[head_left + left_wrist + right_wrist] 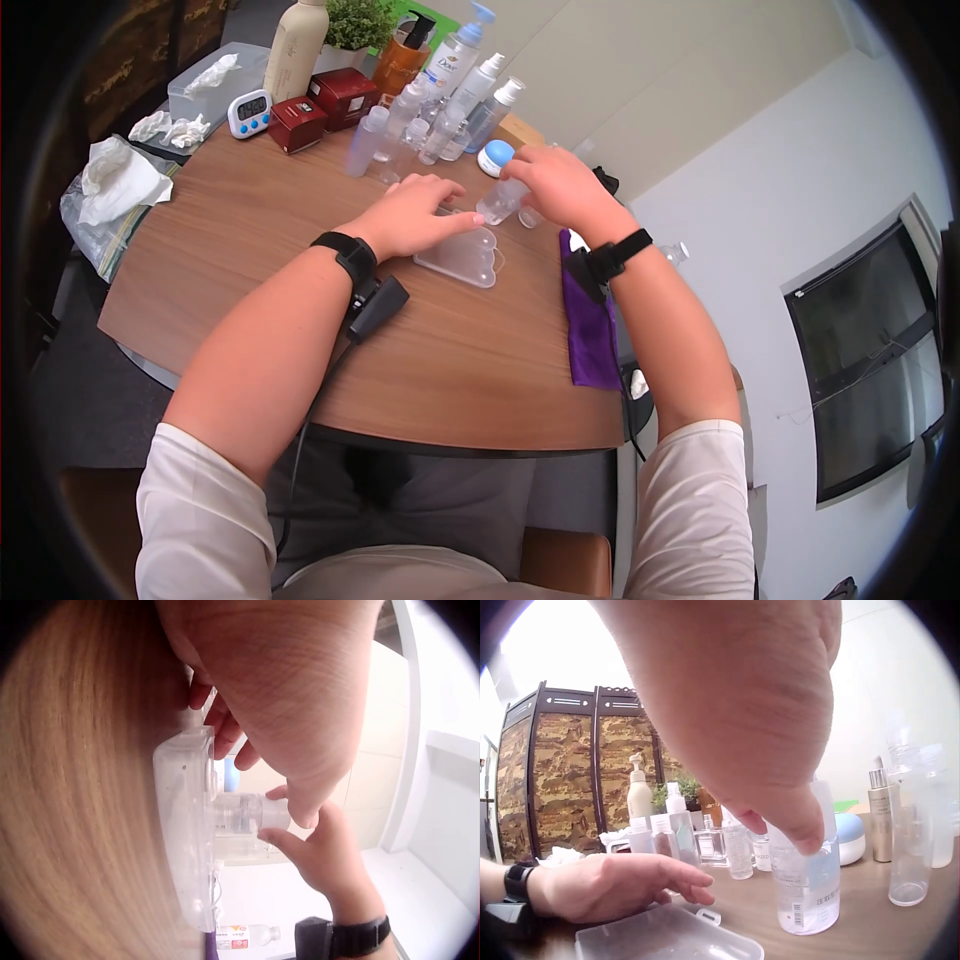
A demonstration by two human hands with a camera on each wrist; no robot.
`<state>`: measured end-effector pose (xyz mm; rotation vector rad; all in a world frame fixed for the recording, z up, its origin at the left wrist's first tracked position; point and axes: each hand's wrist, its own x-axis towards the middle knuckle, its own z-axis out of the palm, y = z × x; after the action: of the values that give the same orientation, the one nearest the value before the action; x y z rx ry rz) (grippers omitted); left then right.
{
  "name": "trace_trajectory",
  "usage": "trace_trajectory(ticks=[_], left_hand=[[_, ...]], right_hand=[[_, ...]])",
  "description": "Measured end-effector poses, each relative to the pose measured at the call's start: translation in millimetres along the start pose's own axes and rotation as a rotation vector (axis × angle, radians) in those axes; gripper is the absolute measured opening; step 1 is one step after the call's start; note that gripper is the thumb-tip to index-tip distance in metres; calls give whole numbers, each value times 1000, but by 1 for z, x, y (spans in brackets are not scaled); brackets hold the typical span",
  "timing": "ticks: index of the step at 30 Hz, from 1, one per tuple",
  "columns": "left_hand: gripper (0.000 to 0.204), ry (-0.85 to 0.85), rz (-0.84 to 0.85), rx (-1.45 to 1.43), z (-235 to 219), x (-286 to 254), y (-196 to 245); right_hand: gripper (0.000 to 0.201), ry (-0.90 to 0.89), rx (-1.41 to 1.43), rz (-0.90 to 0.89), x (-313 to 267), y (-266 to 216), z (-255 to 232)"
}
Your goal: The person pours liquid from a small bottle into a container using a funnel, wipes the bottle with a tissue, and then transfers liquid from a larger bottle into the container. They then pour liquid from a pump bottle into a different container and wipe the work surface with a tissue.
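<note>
My right hand (562, 192) grips a clear bottle (808, 896) by its upper part, thumb and fingers around the frosted cap (274, 813). The bottle stands upright over the table, with printed text and a barcode low on its side. My left hand (408, 216) is held low beside a clear plastic case (458, 258) with a scalloped edge, its fingers loosely extended and holding nothing. The case lies flat on the table, between my left hand and the bottle in the left wrist view. My left thumb overlaps the case in the head view.
Several clear bottles (412, 128) and pump bottles stand at the back, near a blue-lidded jar (496, 157). Dark red boxes (298, 124) and a white timer (250, 114) are at the back left. A purple cloth (592, 335) lies along the right edge.
</note>
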<state>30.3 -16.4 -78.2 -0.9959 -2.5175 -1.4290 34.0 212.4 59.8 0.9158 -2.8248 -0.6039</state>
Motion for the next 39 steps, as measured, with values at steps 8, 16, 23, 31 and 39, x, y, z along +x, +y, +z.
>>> trace_trajectory(ticks=[8,16,23,31,39], left_hand=[[81,-48,2,47,2,4,-5],[72,-50,28,73,1,4,1],[39,211,191,-123,2,8,0],[41,411,139,-194,-7,9,3],[48,334,58,-83,-2,5,10]], right_hand=[[43,490,21,-64,33,19,57],[23,830,1042,580,-46,-41,82],[21,570,1354,704,-80,-68,111],[22,438,1545,696,-85,-69,101],[21,532,1303,644,-84,-66,111]])
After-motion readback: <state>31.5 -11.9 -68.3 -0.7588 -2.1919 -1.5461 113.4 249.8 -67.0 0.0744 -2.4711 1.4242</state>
